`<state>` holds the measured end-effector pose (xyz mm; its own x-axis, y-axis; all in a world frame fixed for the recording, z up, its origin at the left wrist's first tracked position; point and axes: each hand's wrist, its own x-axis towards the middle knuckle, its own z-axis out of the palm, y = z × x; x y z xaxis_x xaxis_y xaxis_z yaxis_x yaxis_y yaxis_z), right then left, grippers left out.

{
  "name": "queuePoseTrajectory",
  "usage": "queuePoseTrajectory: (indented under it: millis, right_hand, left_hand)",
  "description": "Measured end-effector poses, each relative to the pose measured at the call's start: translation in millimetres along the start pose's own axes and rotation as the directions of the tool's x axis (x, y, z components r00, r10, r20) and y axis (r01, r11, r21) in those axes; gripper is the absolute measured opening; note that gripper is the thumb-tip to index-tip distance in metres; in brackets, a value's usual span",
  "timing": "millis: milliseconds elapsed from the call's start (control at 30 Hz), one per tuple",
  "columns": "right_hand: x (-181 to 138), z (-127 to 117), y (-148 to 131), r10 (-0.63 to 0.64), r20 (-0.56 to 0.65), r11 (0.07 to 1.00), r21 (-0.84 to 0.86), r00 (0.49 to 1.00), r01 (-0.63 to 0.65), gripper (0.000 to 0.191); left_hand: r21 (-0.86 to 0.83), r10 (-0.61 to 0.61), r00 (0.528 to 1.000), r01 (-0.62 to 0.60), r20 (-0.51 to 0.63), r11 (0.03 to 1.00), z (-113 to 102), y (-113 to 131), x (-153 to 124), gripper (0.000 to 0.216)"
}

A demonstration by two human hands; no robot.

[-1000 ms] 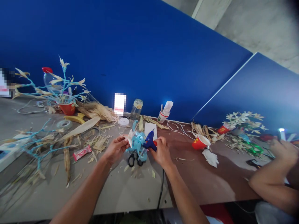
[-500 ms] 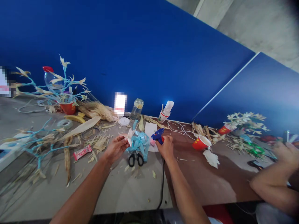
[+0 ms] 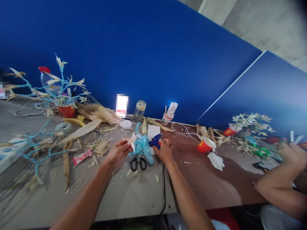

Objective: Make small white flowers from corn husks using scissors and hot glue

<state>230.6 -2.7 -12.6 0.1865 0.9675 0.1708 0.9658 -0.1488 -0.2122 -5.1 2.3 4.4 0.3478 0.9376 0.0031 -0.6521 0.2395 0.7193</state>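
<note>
My left hand [image 3: 120, 152] is closed, pinching a pale corn-husk flower [image 3: 132, 141] between thumb and fingers. Wrapped round the handle of a blue glue gun [image 3: 155, 141] is my right hand [image 3: 165, 150]; the nozzle points left toward the flower, with a gap between. A black cord [image 3: 164, 188] hangs from the gun over the front edge. Between and below the hands lie crumpled light-blue ribbon strips [image 3: 143, 145] and black-handled scissors [image 3: 138, 164]. A white sheet of paper [image 3: 153, 130] lies partly hidden behind the gun.
At the left stand a blue-stemmed husk-flower branch in a red cup [image 3: 66, 110] and loose blue branches [image 3: 40, 150]. Husk scraps and a candy wrapper [image 3: 82, 157] lie nearby. On the right are a red paper cup [image 3: 206, 145], a crumpled tissue [image 3: 216, 161] and another person's arm [image 3: 280, 185].
My right hand has moved the glue gun left, closer to the husk flower. My left hand still pinches the flower. The whole view has shifted slightly.
</note>
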Motion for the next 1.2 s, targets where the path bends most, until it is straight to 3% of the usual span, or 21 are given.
queuePoseTrajectory:
  millis: [167, 267, 333, 433, 533, 633, 767, 1000, 1200]
  right_hand:
    - [3, -4, 0, 0.005, 0.015, 0.996, 0.09, 1.0, -0.006, 0.039]
    - [1, -14, -6, 0.047, -0.146, 0.983, 0.183, 0.988, -0.02, 0.039]
    - [-2, -22, -16, 0.057, -0.256, 0.943, 0.333, 0.965, 0.033, 0.037]
    - [-10, -30, -43, -0.033, -0.21, 0.73, 0.662, 0.977, 0.167, 0.03]
    - [-16, -31, -73, -0.106, 0.016, 0.443, 0.896, 0.994, 0.033, 0.026]
    - [-21, -30, -97, -0.109, 0.133, 0.22, 0.97, 0.985, -0.107, 0.021]
    - [-27, -29, -112, -0.107, 0.11, 0.066, 0.992, 0.988, -0.104, 0.012]
    - [-28, -20, -115, -0.07, 0.1, -0.016, 0.995, 0.993, -0.101, 0.017]
    - [-29, -20, -111, -0.064, 0.069, 0.069, 0.996, 0.996, -0.064, 0.013]
  left_hand:
    - [-0.02, 0.004, 1.0, -0.004, 0.011, 1.0, -1, -2, 0, 0.018]
    - [-0.003, -0.006, 1.0, 0.006, 0.015, 1.0, -3, -2, 0, 0.017]
    - [0.009, -0.008, 1.0, 0.008, 0.013, 1.0, -2, -2, 0, 0.016]
    - [0.025, -0.006, 0.999, 0.005, 0.034, 1.0, 0, 0, 0, 0.016]
    - [0.046, -0.01, 0.999, 0.009, 0.036, 0.999, 2, 1, 0, 0.017]
    - [0.044, -0.01, 0.999, 0.009, 0.035, 0.999, 2, 2, -1, 0.017]
    - [0.043, -0.006, 0.999, 0.004, 0.046, 0.999, 3, 2, -1, 0.019]
    - [0.05, 0.0, 1.0, -0.001, 0.018, 0.999, 8, 2, -2, 0.02]
    - [0.052, 0.033, 0.998, -0.03, -0.056, 0.998, 5, -2, 0, 0.019]
